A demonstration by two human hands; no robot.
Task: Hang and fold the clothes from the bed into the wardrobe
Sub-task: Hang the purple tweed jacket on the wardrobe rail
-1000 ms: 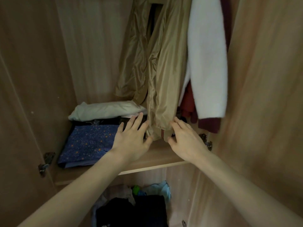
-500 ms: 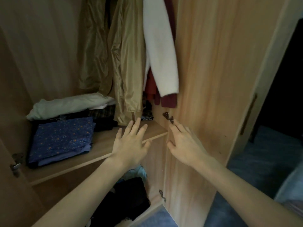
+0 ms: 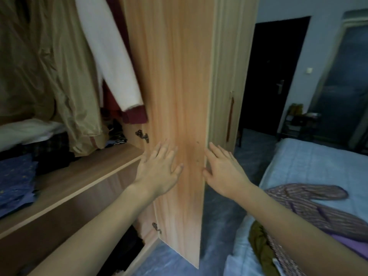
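While both hands hover with fingers straight and spread, holding nothing, the step in hand appears to be the turn from the wardrobe toward the bed for the next garment. The left hand lies in front of the open wardrobe door; contact with the panel cannot be confirmed. The right hand sits just right of the door edge. Remaining clothes lie on the near right part of the bed: a striped garment and an olive garment beside it. The next move calls for reaching right and down to grip one of them. Hanging clothes and folded stacks on the shelf are blurred; their tops and left parts are cut off, as are the bed's near end and the lower compartment.
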